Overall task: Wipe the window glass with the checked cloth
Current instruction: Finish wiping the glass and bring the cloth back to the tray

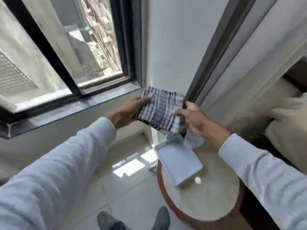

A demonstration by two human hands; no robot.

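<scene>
Here the checked cloth point(160, 108) is held folded between both hands, in the air below and to the right of the window glass point(93, 47), just beyond the right end of the dark sill point(79, 105). The left hand point(127, 112) is closed on the cloth's left edge, with the thumb laid over the top corner; the right hand point(191, 118) is pinched on the right edge, fingers curled around it. The glass is not touched by the cloth yet, so the wiping is judged not to have begun.

The step in hand appears to be the folding of the cloth into a flat pad. It is best finished with the layers squared and no loose corner left hanging, so that an even face can be pressed to the pane. The pad should then be carried up and left past the black frame point(131, 47) and laid flat on the glass. The round table point(216, 196) near the right sleeve, with a white tray point(179, 163) on it, should be kept clear of.
</scene>
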